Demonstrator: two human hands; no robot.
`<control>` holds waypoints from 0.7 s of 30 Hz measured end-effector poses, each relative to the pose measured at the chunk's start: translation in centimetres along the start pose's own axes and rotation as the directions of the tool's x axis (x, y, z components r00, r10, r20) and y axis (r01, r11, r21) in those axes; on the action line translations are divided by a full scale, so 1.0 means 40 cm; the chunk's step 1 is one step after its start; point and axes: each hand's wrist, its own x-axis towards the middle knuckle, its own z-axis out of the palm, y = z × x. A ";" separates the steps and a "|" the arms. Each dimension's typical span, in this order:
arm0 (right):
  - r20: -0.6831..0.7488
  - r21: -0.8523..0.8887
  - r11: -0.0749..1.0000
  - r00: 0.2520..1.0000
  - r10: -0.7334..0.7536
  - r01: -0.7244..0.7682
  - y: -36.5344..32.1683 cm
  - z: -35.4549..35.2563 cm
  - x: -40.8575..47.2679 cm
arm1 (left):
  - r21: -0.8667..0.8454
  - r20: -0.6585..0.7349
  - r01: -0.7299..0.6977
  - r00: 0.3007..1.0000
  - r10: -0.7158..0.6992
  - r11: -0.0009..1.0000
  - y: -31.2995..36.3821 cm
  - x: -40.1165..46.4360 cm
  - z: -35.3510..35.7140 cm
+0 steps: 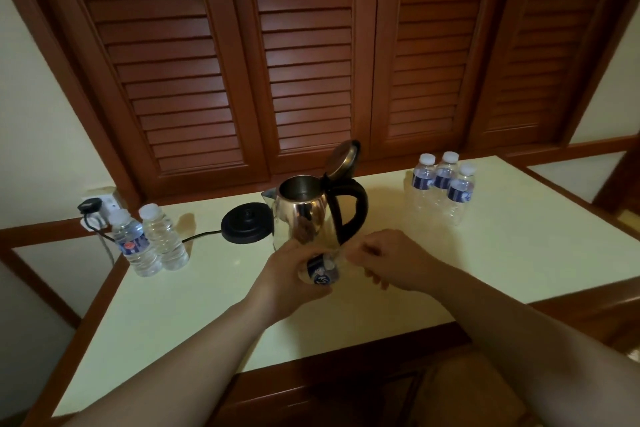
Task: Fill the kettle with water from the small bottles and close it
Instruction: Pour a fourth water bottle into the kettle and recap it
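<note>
A shiny steel kettle (304,211) with a black handle stands in the middle of the table, its lid (341,158) tipped up and open. Just in front of it my left hand (291,274) grips a small blue-labelled water bottle (322,272), held tilted sideways. My right hand (384,260) is closed on the bottle's top end, where the cap is hidden by my fingers. Three small bottles (441,184) with white caps stand at the back right. Two more bottles (149,239) stand at the left.
The black kettle base (247,227) lies left of the kettle, its cord running to a wall socket (95,206). Brown louvred doors (311,62) rise behind the cream table (207,305), which has a wooden rim.
</note>
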 end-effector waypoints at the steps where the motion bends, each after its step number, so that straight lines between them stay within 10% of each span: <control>1: -0.042 -0.029 0.999 0.999 0.026 -0.028 0.005 -0.004 -0.006 | 0.007 0.003 -0.006 1.000 0.006 1.000 0.007 0.007 0.013; 13: -0.127 0.028 0.999 0.991 0.027 -0.024 0.105 -0.124 -0.064 | -0.024 -0.003 -0.039 0.999 0.039 0.999 0.095 0.076 0.155; 21: -0.251 -0.081 0.951 0.929 0.271 -0.299 0.301 -0.236 -0.100 | -0.208 -0.008 0.103 0.994 -0.107 0.973 0.197 0.170 0.252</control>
